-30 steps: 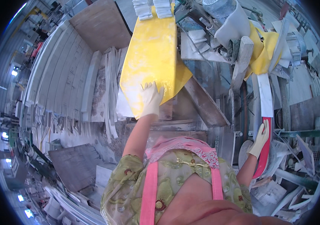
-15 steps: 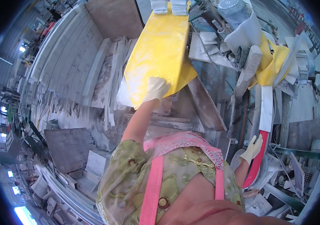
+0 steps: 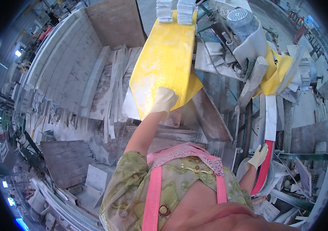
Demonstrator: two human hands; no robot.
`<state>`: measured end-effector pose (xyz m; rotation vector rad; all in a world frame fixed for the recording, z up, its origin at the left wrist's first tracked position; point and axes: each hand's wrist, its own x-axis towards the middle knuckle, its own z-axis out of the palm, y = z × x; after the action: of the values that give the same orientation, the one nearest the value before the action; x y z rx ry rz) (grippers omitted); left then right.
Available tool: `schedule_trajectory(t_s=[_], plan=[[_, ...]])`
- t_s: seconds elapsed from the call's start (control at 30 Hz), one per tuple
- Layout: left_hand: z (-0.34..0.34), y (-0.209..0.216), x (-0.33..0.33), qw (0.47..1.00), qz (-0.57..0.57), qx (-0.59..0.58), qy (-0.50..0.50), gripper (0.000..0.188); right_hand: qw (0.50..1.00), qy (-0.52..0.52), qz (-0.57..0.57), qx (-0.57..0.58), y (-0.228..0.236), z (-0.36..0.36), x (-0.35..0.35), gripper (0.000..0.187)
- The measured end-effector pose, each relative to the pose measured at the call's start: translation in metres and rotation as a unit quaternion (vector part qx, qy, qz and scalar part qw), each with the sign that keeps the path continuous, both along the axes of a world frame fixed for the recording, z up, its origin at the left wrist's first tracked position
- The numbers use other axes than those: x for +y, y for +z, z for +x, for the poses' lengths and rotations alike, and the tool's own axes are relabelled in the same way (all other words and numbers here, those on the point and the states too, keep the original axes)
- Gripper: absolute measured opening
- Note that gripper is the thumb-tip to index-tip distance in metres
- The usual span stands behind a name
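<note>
My left hand (image 3: 165,101), in a pale glove, rests on the near end of a long yellow-covered surface (image 3: 164,57). Its fingers curl downward; what they hold, if anything, is hidden. At the right, my right hand (image 3: 259,157), gloved the same way, is open with its fingers stretched out. It lies beside a red strip (image 3: 265,166), its fingertips at or close to the strip's left edge. Beyond the red strip, a white marble-like slab (image 3: 271,119) continues along the same line, up to a draped yellow cloth (image 3: 273,73).
Two stacks of white tiles, the left (image 3: 164,10) and the right (image 3: 185,11), stand at the yellow surface's far end. Stacked pale slabs (image 3: 62,61) fill the left. A dusty motor (image 3: 241,21) and a wooden post (image 3: 253,81) rise at the right. Brown boards (image 3: 212,115) lean below.
The view has shifted slightly, so most things sit lower in the picture. My left hand stays on the yellow cover, and my right hand stays open beside the red strip.
</note>
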<state>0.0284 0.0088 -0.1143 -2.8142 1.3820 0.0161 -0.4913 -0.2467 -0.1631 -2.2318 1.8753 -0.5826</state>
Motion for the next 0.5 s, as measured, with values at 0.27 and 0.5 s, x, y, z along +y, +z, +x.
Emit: schedule_trajectory(t_s=[0.27,0.5], plan=[[0.000,-0.001,0.004,1.000,-0.016,-0.005,-0.011,0.048,1.000,0.000,0.003,-0.020,-0.014,-0.011,-0.003,0.056],[0.001,-0.004,0.005,1.000,-0.022,-0.009,-0.014,0.038,1.000,-0.001,0.011,0.006,-0.018,-0.017,-0.004,0.057]])
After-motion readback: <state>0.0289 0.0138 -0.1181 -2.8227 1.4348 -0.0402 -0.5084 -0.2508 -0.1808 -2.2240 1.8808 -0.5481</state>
